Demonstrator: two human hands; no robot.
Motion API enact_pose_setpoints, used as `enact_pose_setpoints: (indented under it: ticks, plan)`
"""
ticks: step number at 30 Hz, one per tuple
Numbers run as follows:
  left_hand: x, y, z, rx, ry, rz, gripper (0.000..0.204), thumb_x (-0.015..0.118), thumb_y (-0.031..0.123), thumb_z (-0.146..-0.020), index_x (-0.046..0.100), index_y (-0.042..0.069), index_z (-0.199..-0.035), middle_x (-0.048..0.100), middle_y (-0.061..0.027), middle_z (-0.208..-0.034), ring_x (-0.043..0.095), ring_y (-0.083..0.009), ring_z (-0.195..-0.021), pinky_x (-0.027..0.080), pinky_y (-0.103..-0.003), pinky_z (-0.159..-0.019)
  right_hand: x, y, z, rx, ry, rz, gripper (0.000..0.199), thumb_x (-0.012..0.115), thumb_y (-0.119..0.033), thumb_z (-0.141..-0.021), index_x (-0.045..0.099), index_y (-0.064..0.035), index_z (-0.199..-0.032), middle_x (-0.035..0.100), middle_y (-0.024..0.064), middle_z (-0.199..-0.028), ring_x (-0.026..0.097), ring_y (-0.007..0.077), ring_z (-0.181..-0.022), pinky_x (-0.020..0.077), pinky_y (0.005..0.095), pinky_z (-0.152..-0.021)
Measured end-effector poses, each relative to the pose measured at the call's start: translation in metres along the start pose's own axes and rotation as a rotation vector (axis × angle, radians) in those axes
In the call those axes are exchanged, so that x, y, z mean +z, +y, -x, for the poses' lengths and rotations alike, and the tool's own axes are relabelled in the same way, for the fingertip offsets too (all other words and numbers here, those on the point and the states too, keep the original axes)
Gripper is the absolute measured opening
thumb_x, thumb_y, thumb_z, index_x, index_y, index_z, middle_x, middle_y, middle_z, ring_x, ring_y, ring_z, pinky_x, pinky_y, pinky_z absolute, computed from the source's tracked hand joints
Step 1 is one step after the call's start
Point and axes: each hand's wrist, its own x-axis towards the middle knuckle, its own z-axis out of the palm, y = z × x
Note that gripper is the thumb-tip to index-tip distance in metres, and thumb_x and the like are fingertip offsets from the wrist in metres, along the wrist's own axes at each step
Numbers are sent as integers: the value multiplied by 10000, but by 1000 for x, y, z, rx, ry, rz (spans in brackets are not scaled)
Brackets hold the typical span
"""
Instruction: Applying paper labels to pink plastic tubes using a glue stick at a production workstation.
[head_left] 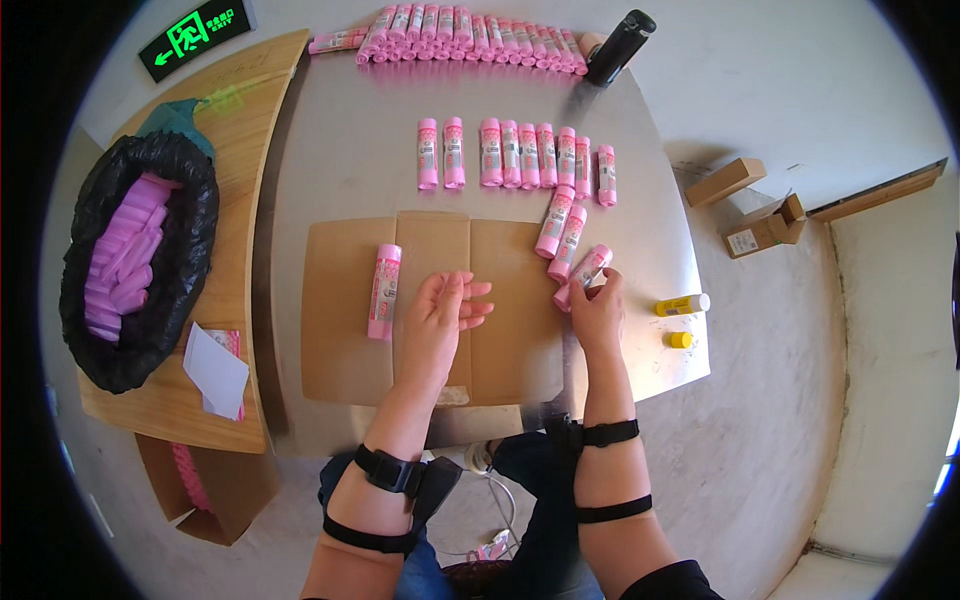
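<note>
My left hand (440, 315) is held over a flattened cardboard sheet (335, 365), fingers apart and nothing in them. Just left of it, a pink roll with a printed paper label (384, 292), apparently a roll of plastic bags, lies lengthwise on the cardboard. My right hand (598, 315) has its thumb and fingers closed on the lower end of another labelled pink roll (590, 272), which lies tilted at the cardboard's right edge. Two more slanted rolls (556, 222) lie just beyond it. Farther back, several labelled rolls (528, 155) stand side by side in a row.
A stacked pile of pink rolls (470, 38) and a black bottle (620, 48) occupy the metal table's far edge. An uncapped yellow glue stick (682, 305) and its cap (680, 340) are at right. Leftward, a black bag (205, 200) of pink rolls sits beside white paper (215, 370).
</note>
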Motion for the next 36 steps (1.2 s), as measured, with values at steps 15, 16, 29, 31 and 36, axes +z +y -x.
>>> enact_pose_setpoints:
  ticks: [15,16,29,31,36]
  plan:
    - [4,1,1,-7,-6,-37,340,439,330,-974,526,17,-1074,644,-150,-1018,639,-190,-831,515,-301,-729,-21,11,-2,181,-248,-798,379,565,-164,-859,488,49,-1163,615,142,-911,612,219,-726,501,300,-654]
    - [6,0,1,-3,-13,-49,336,441,324,-974,531,16,-1072,645,-144,-1019,638,-188,-834,514,-302,-729,-27,4,4,180,-250,-795,379,565,-164,-859,488,49,-1163,615,142,-911,612,219,-726,501,300,-654]
    - [-4,16,4,-64,-234,370,388,411,301,-978,468,15,-1234,579,-180,-1185,566,-224,-1084,484,-314,-876,-10,-75,82,531,-1261,-1876,385,329,-231,-937,457,44,-1173,616,185,-954,616,250,-741,512,319,-650]
    - [-5,19,5,-103,-200,324,376,427,294,-974,474,18,-1224,584,-175,-1178,569,-222,-1077,482,-319,-887,-12,-80,83,428,-1135,-1601,409,311,-267,-942,476,52,-1136,618,181,-896,614,266,-681,500,325,-596]
    - [-8,19,4,37,-181,277,367,460,280,-963,474,22,-1224,596,-151,-1165,586,-206,-1036,501,-331,-838,-18,-83,87,289,-1048,-1474,335,369,-272,-984,488,9,-1120,628,134,-872,614,197,-664,494,272,-570]
